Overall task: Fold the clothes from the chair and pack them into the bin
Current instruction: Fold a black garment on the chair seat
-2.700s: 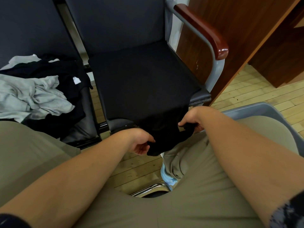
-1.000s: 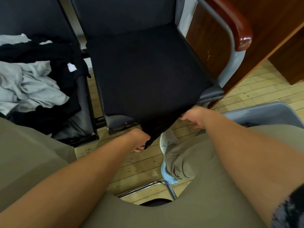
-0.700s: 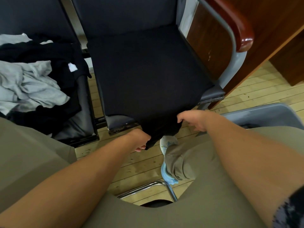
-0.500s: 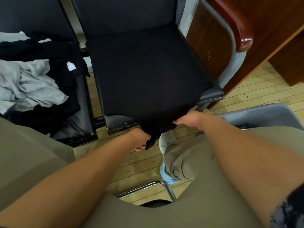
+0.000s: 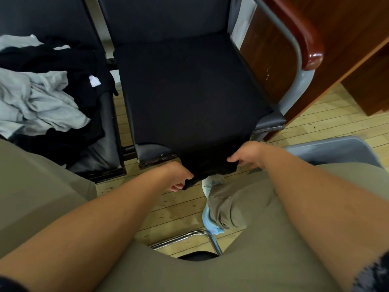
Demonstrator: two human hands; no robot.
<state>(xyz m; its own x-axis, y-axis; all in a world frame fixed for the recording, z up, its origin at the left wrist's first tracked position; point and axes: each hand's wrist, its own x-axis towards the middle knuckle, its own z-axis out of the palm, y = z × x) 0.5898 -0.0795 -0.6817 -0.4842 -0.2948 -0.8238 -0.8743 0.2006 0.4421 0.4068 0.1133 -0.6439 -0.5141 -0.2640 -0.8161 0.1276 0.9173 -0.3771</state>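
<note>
Black garment (image 5: 189, 98) lies spread flat on the chair (image 5: 271, 123) seat, its near hem hanging off the front. The left hand (image 5: 179, 175) and right hand (image 5: 246, 154) each pinch a hem corner, fingers closed on cloth, probably to lift it for a fold. More clothes (image 5: 42, 102) lie on the next seat, and the bin (image 5: 328, 148) stands on the right.

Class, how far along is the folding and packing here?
Done: nothing visibly packed; inside the bin is hidden. In hand: left hand and right hand grip a black garment by its near edge on the chair. Left: the clothes pile on the neighbouring seat.
</note>
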